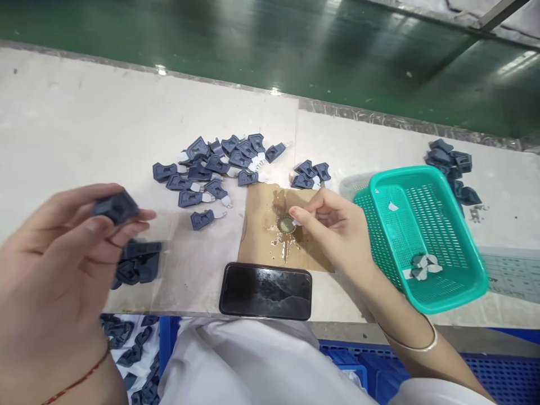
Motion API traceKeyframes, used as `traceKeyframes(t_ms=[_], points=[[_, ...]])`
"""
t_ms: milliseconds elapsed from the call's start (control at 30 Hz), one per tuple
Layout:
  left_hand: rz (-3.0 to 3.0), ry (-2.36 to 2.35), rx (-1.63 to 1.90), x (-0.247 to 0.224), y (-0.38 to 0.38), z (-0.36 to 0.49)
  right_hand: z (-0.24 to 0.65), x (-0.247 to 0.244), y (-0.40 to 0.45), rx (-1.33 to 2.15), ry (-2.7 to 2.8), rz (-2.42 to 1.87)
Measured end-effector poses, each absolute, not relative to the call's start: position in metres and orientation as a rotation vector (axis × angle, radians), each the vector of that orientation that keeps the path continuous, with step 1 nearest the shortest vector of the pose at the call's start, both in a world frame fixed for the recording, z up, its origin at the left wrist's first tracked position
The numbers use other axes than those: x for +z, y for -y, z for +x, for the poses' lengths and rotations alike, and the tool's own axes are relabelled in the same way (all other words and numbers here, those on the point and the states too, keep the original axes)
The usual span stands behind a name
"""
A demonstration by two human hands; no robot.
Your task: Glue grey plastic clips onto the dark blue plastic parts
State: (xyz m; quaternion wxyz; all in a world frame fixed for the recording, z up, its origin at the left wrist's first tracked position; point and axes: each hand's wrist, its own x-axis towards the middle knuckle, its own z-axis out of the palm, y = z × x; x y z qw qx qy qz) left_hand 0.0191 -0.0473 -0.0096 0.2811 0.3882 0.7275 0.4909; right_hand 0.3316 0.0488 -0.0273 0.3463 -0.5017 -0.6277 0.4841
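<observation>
Left fingers (130,229): bent round a blue block (116,207), near the table (189,289)'s front edge
Right fingers (307,219): pinching a white bit (296,223) by the pot (279,226)
Wet card (258,225): drips could make the bit slip
Phone (265,291): by that edge, bumps could drop it

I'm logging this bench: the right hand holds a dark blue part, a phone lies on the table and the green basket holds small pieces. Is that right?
Not quite: the head view shows the dark blue part in the left hand, not the right hand. The phone and green basket are as you said.
</observation>
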Motion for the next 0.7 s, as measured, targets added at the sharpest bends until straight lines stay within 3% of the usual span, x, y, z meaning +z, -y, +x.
traceKeyframes(t_ms=[100,233,467,700], points=[[0.667,-1.604,1.321,-0.008,0.043,0.051,0.335,-0.036,-0.049,1.063,1.867,-1.288],[0.767,-1.377,1.101,-0.019,0.044,0.092,0.339,-0.042,-0.051,0.875,2.128,-1.217],[0.921,-1.195,1.11,-0.034,0.051,0.13,0.336,-0.045,-0.053,0.656,2.359,-1.008],[1.101,-1.283,0.956,-0.039,0.051,0.128,0.334,-0.042,-0.048,0.944,1.932,-1.162]])
